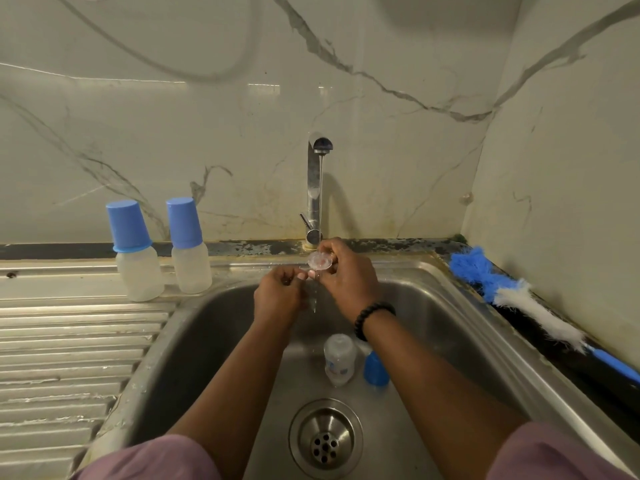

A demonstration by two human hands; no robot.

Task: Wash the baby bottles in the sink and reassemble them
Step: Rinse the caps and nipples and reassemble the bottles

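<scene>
both hands [348,273] pinch a clear teat [320,261] under the tap [317,174] stream, fingers [301,277] curled round its rim, to rinse it.

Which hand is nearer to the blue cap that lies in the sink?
The right. The right hand is up under the tap, its forearm passing just above the blue cap. The left hand is at similar height, farther to the cap's left.

sleeves: short, mauve-pink [156,459], ending above the elbows
right wrist: black beaded bracelet [372,318]
forearms: bare
</scene>
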